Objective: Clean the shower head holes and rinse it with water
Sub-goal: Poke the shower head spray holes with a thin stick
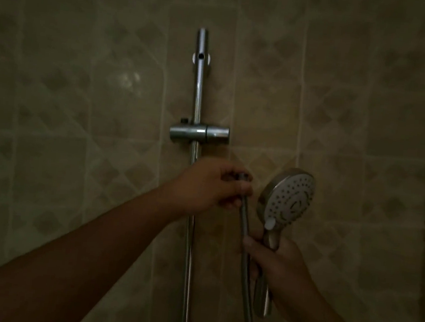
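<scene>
Dim shower stall, patterned tile wall (pixel 85 110). Chrome slide rail (pixel 197 99) runs vertical at centre; its holder bracket (pixel 199 133) sits empty, above both hands.

Shower head (pixel 286 198) is off the rail, right of centre, its face turned toward the camera and slightly left; nozzle holes visible, state of the holes too dark to judge. Long axis near vertical: face up, handle down and running through the fist.

Right hand (pixel 277 266) wraps the handle just under the face, fingers curled round it. Grip looks firm.

Left hand (pixel 210 184) is up and to the left of the head, just below the bracket, fingers curled, pinching the top end of the hose (pixel 246 239). The dark end fitting shows at the fingertips. Hose drops from there, passes beside the right hand, and runs out of the bottom of the frame. The hose end looks detached from the handle, but the light is too poor to be sure.

Judgement: early stage, no cleaning tool or water in view. The face lies just right of and slightly below the left hand, so the left is the free-er hand to reach across and work the holes once it lets the hose go; the right only needs to tilt the face.
</scene>
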